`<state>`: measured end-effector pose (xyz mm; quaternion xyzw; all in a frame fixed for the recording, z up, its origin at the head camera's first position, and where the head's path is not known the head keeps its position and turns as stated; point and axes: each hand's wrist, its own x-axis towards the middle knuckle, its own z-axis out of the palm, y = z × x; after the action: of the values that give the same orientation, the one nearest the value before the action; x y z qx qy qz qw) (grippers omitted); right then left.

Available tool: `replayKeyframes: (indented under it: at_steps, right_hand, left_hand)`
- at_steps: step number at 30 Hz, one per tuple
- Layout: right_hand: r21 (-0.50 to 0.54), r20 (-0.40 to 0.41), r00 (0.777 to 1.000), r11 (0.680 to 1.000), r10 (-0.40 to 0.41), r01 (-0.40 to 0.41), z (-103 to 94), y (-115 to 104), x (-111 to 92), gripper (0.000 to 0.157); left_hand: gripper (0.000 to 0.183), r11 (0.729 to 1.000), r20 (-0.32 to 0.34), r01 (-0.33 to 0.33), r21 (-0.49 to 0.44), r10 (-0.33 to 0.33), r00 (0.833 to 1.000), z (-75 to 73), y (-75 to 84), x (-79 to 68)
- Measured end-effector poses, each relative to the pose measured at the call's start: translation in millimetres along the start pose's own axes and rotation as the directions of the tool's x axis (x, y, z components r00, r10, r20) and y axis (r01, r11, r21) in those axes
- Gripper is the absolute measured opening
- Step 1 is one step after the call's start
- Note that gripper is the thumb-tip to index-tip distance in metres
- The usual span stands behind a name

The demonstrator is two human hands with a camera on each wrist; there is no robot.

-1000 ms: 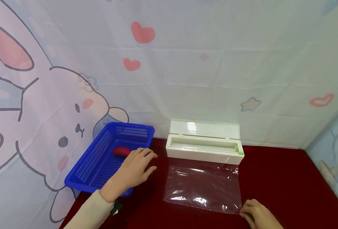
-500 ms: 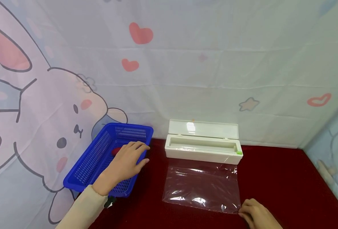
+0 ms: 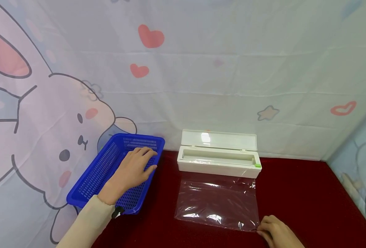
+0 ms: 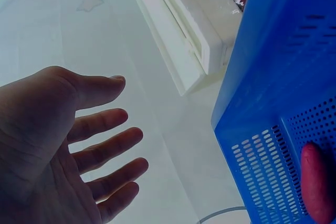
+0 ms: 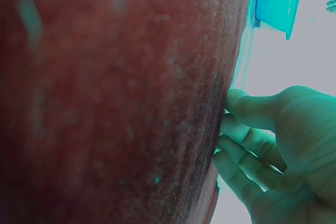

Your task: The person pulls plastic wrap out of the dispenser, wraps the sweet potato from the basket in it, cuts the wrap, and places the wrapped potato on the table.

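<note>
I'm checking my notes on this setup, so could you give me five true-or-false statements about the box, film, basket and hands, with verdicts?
1. The white box has its lid open. True.
2. The red item lies outside the blue basket. False: it lies inside.
3. The left hand holds nothing. True.
4. The right hand is inside the blue basket. False: it is at the clear film's near right corner.
5. The clear film lies in front of the white box. True.

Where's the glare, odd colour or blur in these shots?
Head view: glare on the plastic film and white lid; left wrist view: the left hand looks dark against the pale backdrop; right wrist view: the right hand is tinted green, the red cloth blurry.
</note>
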<state>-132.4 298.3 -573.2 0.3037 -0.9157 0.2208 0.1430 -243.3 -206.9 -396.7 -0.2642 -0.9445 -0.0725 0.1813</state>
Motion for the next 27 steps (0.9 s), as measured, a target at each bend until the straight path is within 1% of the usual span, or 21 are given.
replayKeyframes:
  at_steps: [4,9,11,16,20,23,27]
  right_hand:
    - [0.005,0.025,0.999,1.000,0.020,-0.020,-2.4,-2,1,0.022]
    - [0.023,0.120,0.990,0.996,0.080,-0.083,-6.8,-4,1,0.017]
    - [0.026,0.141,0.986,0.995,0.094,-0.098,-8.0,-5,1,0.016]
    - [0.016,0.112,0.991,0.997,0.079,-0.081,-8.2,-6,2,0.017]
    - [0.022,0.140,0.985,0.994,0.103,-0.107,-8.6,-5,2,0.016]
    - [0.021,0.150,0.982,0.992,0.117,-0.122,-8.6,-5,2,0.016]
    - [0.012,0.109,0.990,0.996,0.088,-0.090,-7.3,-5,2,0.019]
  left_hand:
    - [0.039,1.000,0.009,0.021,-0.014,-0.020,1.000,-0.3,-4.9,3.9]
    - [0.040,0.999,0.004,0.030,-0.025,-0.030,1.000,1.1,-12.2,7.2]
    - [0.040,0.999,0.001,0.035,-0.027,-0.035,0.999,1.7,-15.9,9.0]
    - [0.040,0.998,0.022,0.068,-0.015,-0.068,0.997,4.7,-27.1,12.9]
    - [0.040,0.995,0.041,0.104,0.004,-0.104,0.994,9.7,-36.7,15.8]
    - [0.040,0.993,0.040,0.116,0.014,-0.117,0.992,13.4,-42.4,17.9]
    - [0.040,0.992,0.031,0.122,0.014,-0.122,0.992,17.2,-48.7,20.0]
